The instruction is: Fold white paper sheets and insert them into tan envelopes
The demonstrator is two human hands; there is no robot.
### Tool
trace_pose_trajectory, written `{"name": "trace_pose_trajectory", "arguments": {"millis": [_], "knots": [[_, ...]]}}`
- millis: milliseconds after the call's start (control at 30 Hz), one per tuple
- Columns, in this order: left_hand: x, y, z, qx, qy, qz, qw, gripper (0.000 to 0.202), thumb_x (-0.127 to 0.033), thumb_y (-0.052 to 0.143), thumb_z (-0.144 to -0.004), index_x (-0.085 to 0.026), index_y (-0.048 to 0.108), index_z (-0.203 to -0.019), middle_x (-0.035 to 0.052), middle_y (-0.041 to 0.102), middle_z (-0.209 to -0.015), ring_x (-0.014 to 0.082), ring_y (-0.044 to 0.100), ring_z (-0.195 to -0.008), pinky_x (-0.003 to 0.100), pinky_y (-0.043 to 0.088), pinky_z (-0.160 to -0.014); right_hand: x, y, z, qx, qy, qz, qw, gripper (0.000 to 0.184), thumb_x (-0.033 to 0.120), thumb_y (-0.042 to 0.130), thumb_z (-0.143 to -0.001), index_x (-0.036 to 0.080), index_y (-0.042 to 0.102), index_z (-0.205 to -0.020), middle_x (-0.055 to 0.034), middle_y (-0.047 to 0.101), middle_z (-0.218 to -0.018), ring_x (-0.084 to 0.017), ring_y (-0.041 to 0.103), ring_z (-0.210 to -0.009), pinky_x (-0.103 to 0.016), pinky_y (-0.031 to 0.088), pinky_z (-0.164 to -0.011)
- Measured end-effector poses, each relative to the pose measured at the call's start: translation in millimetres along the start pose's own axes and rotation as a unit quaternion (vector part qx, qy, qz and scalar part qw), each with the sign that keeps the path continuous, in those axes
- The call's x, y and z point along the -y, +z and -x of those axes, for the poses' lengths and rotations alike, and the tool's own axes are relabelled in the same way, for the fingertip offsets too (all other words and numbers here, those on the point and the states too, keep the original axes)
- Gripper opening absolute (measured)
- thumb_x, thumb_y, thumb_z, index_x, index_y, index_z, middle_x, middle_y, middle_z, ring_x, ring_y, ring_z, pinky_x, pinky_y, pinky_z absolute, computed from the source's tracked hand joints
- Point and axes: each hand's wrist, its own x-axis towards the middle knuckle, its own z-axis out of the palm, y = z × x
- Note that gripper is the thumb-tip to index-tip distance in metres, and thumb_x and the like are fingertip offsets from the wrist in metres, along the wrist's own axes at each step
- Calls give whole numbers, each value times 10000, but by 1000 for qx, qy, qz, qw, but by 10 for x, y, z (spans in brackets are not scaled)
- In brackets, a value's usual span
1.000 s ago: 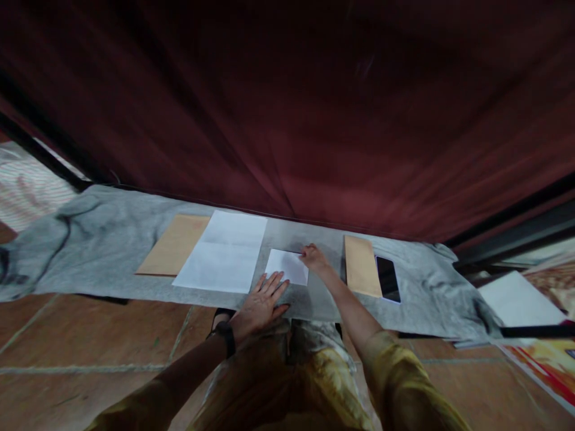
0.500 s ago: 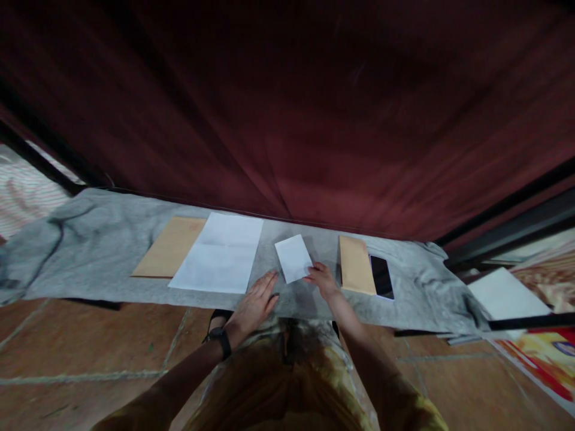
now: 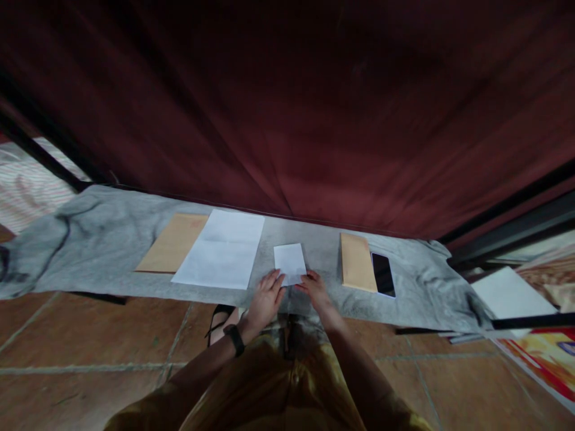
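Note:
A small folded white paper (image 3: 290, 262) lies upright on the grey cloth (image 3: 103, 239) in front of me. My left hand (image 3: 265, 299), with a dark watch on its wrist, rests with fingers stretched out on the paper's near left corner. The fingertips of my right hand (image 3: 315, 290) touch the paper's near right corner. Both hands lie flat on the paper rather than gripping it.
A larger white sheet (image 3: 222, 250) and a brown envelope (image 3: 173, 242) lie to the left. A second brown envelope (image 3: 357, 270) and a black phone (image 3: 383, 274) lie to the right. A dark red curtain (image 3: 287, 120) hangs behind. More papers (image 3: 512, 293) sit far right on the tiled floor (image 3: 90, 347).
The small paper was turned from lying sideways to upright. My right hand came back from its far edge to its near right corner, and my left hand moved onto its near left corner.

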Motion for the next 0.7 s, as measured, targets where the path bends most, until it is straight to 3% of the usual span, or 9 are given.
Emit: {"name": "trace_pose_trajectory", "arguments": {"millis": [67,133,200,267,367,500,700], "knots": [[-31,-19,62,25,35,-39,998,442,-312,402,-1029,-169,542,-1424,150,544,-1504,291,473,-1428,525,442,-1145,1,-28,17,-12,-10,53,998,209,397,578,-840,240,632,-967,-46,744,-864,-243,732,-752,-415,626,-732],[-48,-58,105,51,68,-68,994,462,-333,412,-1033,-145,517,-1442,158,520,-1529,290,448,-1452,519,408,-1173,22,-72,50,-45,-65,173,982,242,313,529,-878,227,653,-1067,-80,751,-938,-263,734,-839,-424,604,-809],[-57,-104,126,71,89,-87,990,495,-367,431,-1032,-135,486,-1466,160,501,-1547,289,435,-1463,510,382,-1193,64,-113,92,-83,-152,318,932,323,253,473,-922,195,653,-1185,-131,739,-1100,-285,707,-1030,-445,558,-942],[-61,-139,133,83,99,-97,987,517,-393,439,-1033,-130,474,-1477,160,484,-1560,289,419,-1474,505,360,-1209,117,-128,126,-81,-231,404,881,371,227,425,-966,183,644,-1262,-147,701,-1246,-279,646,-1187,-455,507,-1046],[-50,-134,153,94,113,-100,984,523,-404,433,-1036,-114,488,-1468,167,496,-1549,283,419,-1474,489,350,-1219,182,-85,144,30,-315,431,845,377,230,404,-1019,214,655,-1299,-94,674,-1342,-212,601,-1280,-401,475,-1121],[-8,-60,212,102,127,-93,982,522,-396,425,-1037,-89,502,-1452,187,542,-1503,281,453,-1452,476,375,-1203,194,33,115,192,-366,452,790,370,262,411,-1060,205,661,-1326,-67,656,-1396,-171,560,-1346,-383,408,-1200],[15,-34,241,97,132,-88,983,527,-400,450,-1032,-73,517,-1440,192,573,-1472,280,484,-1428,462,363,-1210,205,150,-57,225,-390,509,734,393,248,406,-1067,186,605,-1401,-81,564,-1501,-192,484,-1427,-434,359,-1236]]}}
